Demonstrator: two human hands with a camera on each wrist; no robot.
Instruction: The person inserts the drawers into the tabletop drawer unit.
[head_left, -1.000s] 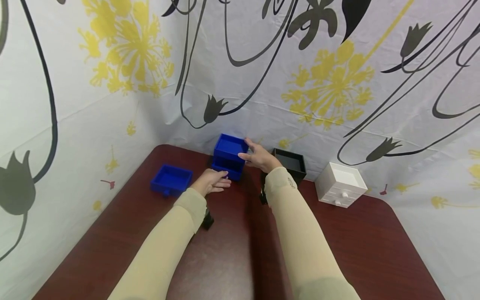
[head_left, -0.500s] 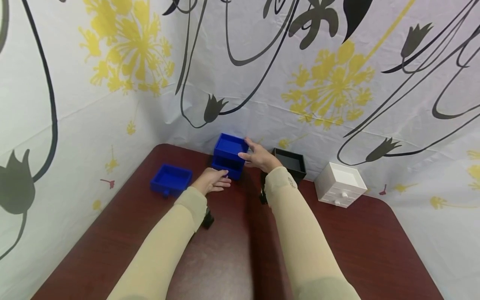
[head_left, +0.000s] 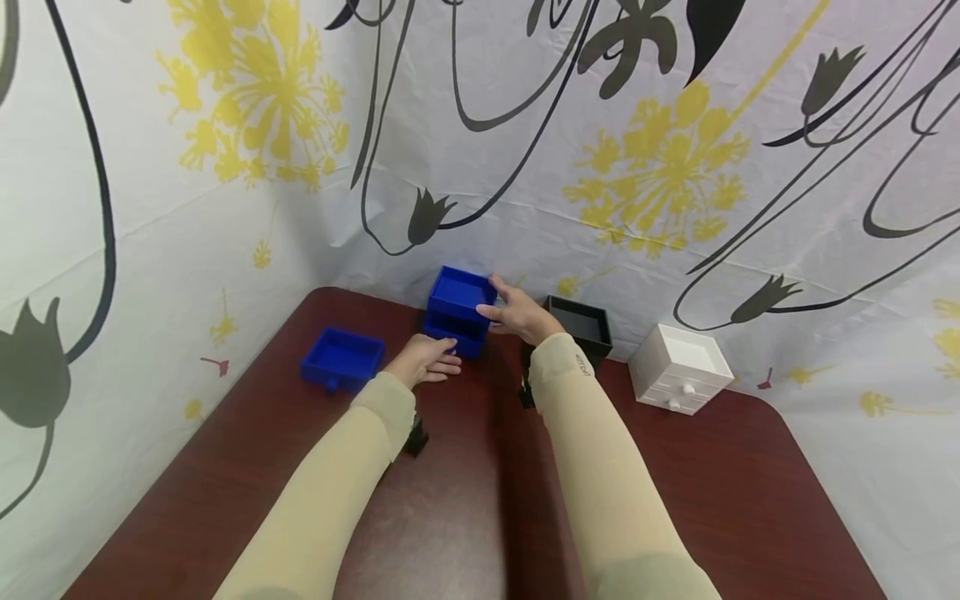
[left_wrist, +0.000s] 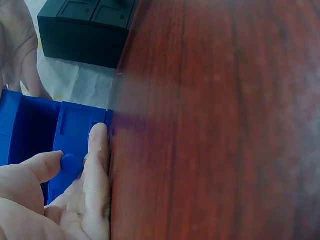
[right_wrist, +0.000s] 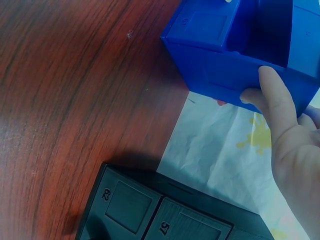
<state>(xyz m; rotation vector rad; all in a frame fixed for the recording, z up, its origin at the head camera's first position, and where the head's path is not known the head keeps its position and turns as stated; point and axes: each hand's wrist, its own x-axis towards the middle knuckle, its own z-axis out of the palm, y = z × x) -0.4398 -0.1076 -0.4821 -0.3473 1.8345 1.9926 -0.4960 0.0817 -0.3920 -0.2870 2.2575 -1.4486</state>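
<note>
A small blue drawer cabinet (head_left: 459, 293) stands at the back of the table, with a dark gap in its upper front where a drawer slot is bare. Below the gap sits its lower drawer (left_wrist: 75, 122), flush with the front. My left hand (head_left: 422, 362) pinches this drawer's round knob (left_wrist: 73, 164) between thumb and fingers. Against the cabinet's right side rests my right hand (head_left: 520, 317), its fingers mostly straight and touching the side wall. To the left, a loose blue drawer (head_left: 342, 358) lies on the table with its knob facing forward.
Just right of the blue cabinet stands a black drawer cabinet (head_left: 583, 323), partly hidden by the right arm. Farther right is a white drawer cabinet (head_left: 681, 371) with knobs. A patterned cloth (head_left: 480, 167) hangs behind the dark red tabletop (head_left: 450, 500).
</note>
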